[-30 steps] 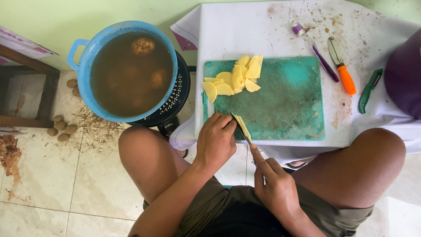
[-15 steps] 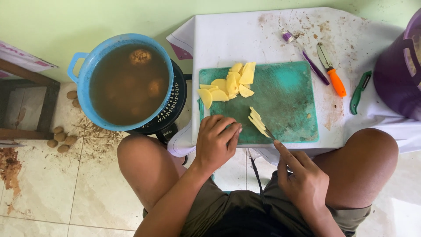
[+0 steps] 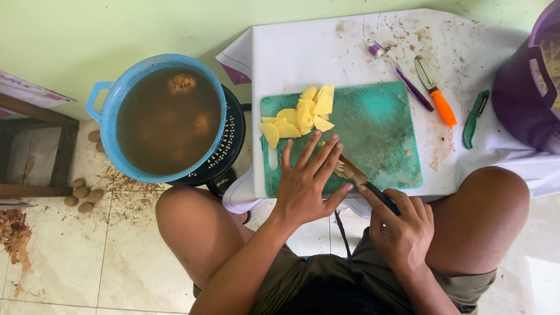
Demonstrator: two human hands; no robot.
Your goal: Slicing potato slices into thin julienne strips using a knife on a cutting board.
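A tiled floor (image 3: 70,256) strewn with peelings lies at the left, where a blue tub (image 3: 116,93) of brown water stands just beside the white table (image 3: 303,52). On the table's near edge lies a green cutting board (image 3: 385,128), its right half bare. Pale yellow potato slices (image 3: 300,115) pile at its far left corner. The left hand (image 3: 309,186), fingers spread, presses flat over the knife blade (image 3: 349,170); the right hand (image 3: 402,233) grips the black handle off the near edge.

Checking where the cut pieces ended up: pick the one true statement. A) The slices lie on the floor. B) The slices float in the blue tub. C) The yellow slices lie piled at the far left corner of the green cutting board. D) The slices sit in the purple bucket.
C: the yellow slices lie heaped on the green cutting board at its far left corner, beyond the left hand.
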